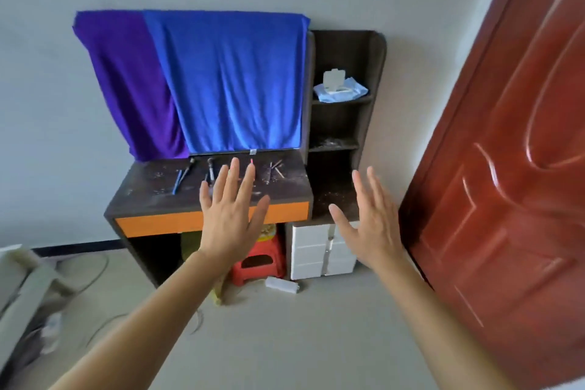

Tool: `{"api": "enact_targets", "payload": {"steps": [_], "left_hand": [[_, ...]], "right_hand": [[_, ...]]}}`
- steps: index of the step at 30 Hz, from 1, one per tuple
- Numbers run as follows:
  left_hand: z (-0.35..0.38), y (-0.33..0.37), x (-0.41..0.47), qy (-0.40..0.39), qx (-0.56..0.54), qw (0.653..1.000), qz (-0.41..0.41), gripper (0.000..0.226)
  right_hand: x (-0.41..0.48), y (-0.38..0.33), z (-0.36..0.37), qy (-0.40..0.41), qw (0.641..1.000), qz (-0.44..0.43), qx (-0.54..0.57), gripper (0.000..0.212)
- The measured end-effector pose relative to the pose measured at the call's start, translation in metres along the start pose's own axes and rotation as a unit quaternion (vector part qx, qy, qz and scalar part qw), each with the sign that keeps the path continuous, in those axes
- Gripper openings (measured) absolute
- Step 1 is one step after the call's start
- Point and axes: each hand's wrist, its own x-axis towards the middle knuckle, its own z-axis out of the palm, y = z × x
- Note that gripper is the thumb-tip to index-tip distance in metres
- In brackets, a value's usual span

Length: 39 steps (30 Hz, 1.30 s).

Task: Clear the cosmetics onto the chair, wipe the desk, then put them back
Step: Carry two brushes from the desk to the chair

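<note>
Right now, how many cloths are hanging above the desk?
2. The purple cloth hangs on the left above the desk; the blue cloth hangs right of it, overlapping its edge, next to the shelf unit. Another could be hidden beneath them.

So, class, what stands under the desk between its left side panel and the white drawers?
A red plastic stool and something yellow, unclear; head view.
</note>
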Motion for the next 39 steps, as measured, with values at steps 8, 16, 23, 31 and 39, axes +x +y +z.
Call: {"api": "enact_targets", "payload": {"steps": [8,16,23,31,39], "left_hand": [[0.043,-0.117,0.044,-0.014,0.011,0.993,-0.116,0.067],[0.111,-0.175,0.144,-0.046,0.047,0.98,-0.189,0.069],[0.139,-0.221,0.209,-0.057,0.059,0.968,-0.236,0.066],[0.165,-0.334,0.254,-0.086,0.052,0.96,-0.261,0.063],[0.195,-0.455,0.305,-0.148,0.013,0.956,-0.254,0.065]], "right_hand": [[0.085,-0.042,0.141,-0.083,0.993,-0.057,0.056,0.08],[0.206,-0.014,0.244,-0.138,0.985,-0.042,0.096,0.077],[0.301,-0.021,0.315,-0.187,0.976,-0.052,0.102,0.076],[0.344,-0.082,0.418,-0.25,0.961,-0.07,0.091,0.078],[0.371,-0.14,0.495,-0.278,0.96,0.012,0.043,0.079]]}}
